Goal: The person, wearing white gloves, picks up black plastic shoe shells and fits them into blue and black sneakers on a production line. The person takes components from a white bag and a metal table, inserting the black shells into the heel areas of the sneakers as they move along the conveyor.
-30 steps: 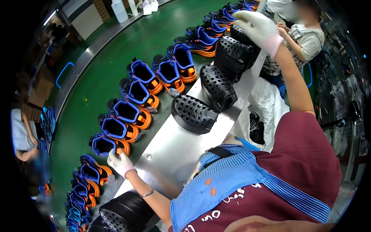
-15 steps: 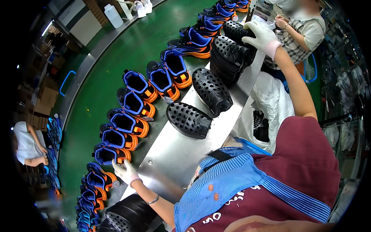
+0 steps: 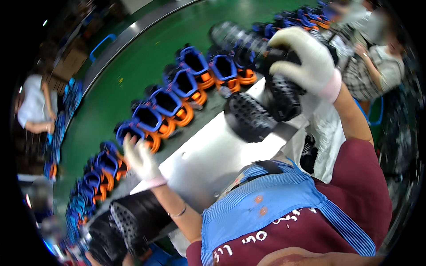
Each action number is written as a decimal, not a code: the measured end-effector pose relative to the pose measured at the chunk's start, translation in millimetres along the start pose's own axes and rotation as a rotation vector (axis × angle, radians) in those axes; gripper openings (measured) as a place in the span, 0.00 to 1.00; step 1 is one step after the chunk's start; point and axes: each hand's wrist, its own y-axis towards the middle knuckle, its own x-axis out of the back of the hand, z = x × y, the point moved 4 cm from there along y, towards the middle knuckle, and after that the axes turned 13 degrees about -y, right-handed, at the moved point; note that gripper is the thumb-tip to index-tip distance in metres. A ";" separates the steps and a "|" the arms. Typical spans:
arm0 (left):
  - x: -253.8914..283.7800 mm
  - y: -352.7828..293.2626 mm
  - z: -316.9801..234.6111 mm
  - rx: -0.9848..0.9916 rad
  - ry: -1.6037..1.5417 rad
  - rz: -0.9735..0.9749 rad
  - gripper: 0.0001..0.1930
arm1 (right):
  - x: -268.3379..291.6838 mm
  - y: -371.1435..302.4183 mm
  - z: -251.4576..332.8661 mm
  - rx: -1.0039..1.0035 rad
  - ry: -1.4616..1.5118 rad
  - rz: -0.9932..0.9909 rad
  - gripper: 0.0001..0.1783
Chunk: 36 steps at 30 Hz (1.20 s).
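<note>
My right hand (image 3: 310, 64), in a white glove, is curled round a black perforated shoe form (image 3: 239, 40), blurred by motion, which reaches left over the shoes. Two more perforated shoe forms, a left one (image 3: 249, 116) and a right one (image 3: 284, 95), rest on the metal ledge (image 3: 208, 146) below this hand. My gloved left hand (image 3: 143, 159) is empty, fingers apart, beside a black and blue shoe (image 3: 132, 133) with an orange sole. Whether it touches that shoe, I cannot tell.
A curved row of similar shoes stands on the green conveyor (image 3: 146, 57). Black stacked forms (image 3: 146, 217) lie at the lower left. A white sack (image 3: 326, 128) hangs by the ledge. Co-workers (image 3: 377, 66) are at the far right; another person (image 3: 37, 104) is at the left.
My right hand has lifted a shoe form off the far stack and swung it toward the shoes. My left hand has risen slightly. The view has turned, and shoes and ledge have shifted.
</note>
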 end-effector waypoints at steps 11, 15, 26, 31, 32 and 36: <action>0.9 -50.4 -5.4 0.387 -1.026 0.159 0.38 | -129.2 38.3 214.7 0.494 0.389 0.493 0.22; 21.1 -46.1 5.0 0.308 -1.076 -0.066 0.17 | -154.8 45.3 234.7 0.479 0.252 0.687 0.24; 43.5 -13.4 33.3 0.539 -0.887 -0.127 0.30 | -192.6 80.4 267.1 0.449 0.313 0.572 0.17; 63.6 -13.0 31.5 0.152 0.123 -0.314 0.22 | -216.6 113.3 268.5 0.475 0.229 0.654 0.19; 65.5 -19.2 48.5 0.036 0.165 -0.361 0.23 | -221.5 121.6 271.6 0.475 0.193 0.692 0.20; 55.0 -20.2 61.3 -0.077 0.392 -0.270 0.23 | -249.6 152.2 282.0 0.570 0.090 0.824 0.22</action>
